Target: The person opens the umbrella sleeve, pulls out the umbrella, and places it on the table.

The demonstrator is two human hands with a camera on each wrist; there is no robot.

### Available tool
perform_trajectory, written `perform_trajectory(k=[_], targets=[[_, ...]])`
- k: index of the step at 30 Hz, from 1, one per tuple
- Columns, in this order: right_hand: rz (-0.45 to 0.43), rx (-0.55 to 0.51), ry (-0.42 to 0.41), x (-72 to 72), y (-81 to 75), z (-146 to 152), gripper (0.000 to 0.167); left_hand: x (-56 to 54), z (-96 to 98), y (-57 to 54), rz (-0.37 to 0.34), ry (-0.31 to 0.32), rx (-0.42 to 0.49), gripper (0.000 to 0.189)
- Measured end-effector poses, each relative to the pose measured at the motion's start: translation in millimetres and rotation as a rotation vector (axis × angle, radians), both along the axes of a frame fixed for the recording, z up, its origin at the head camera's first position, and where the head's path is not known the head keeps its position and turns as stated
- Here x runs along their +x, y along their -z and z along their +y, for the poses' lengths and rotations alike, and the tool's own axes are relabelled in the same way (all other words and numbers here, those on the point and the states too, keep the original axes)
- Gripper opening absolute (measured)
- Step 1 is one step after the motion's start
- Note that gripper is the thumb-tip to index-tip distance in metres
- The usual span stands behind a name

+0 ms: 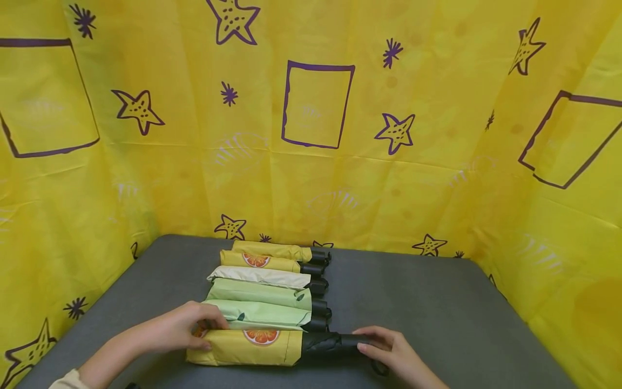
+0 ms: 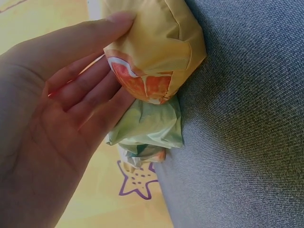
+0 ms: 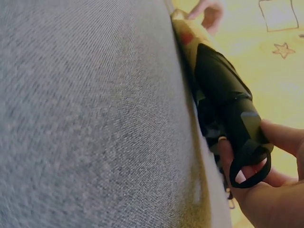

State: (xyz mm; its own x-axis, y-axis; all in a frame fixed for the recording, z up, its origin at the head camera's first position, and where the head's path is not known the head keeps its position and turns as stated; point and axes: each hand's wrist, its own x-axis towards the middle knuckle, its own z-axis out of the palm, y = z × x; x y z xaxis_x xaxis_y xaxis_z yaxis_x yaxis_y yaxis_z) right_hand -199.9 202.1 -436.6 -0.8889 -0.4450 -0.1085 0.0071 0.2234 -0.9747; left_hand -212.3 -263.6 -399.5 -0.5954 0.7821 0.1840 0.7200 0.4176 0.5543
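A folded black umbrella [image 1: 330,346] sticks partly out of a yellow sleeve [image 1: 228,346] printed with orange slices, in front of a row of others. At the sleeve's left end, my left hand [image 1: 187,327] pinches the fabric between thumb and fingers; the left wrist view shows the thumb [image 2: 121,21] on the near side. My right hand [image 1: 389,348] holds the umbrella's black handle [image 3: 251,128] by its end, thumb and fingers on opposite sides. A black wrist loop [image 3: 251,180] hangs from that end.
Behind it several sleeved umbrellas lie side by side, handles to the right: two light green [image 1: 262,310], a white one [image 1: 262,277], one yellow with an orange slice [image 1: 255,260] and a plain yellow one [image 1: 272,249]. The grey tabletop [image 1: 413,302] meets yellow curtains [image 1: 316,178].
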Motion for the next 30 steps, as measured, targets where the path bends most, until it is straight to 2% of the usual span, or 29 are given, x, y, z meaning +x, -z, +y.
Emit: perform_trajectory(k=[5, 13, 17, 30], targets=[[-0.012, 0.013, 0.022, 1.1, -2.4, 2.4, 0.042, -0.4, -0.6, 0.4, 0.011, -0.003, -0.005, 0.029], [-0.116, 0.052, 0.081, 2.5, -5.7, 12.1, 0.043, 0.6, -1.8, -0.1, -0.001, -0.002, 0.003, 0.026], [-0.120, 0.089, 0.107, 3.6, -7.3, 17.6, 0.044, 0.1, -2.5, 1.1, -0.004, -0.002, 0.015, 0.026], [-0.124, 0.088, 0.178, 9.0, -15.0, 30.5, 0.043, -2.3, -4.3, 6.2, 0.059, 0.040, 0.065, 0.027]])
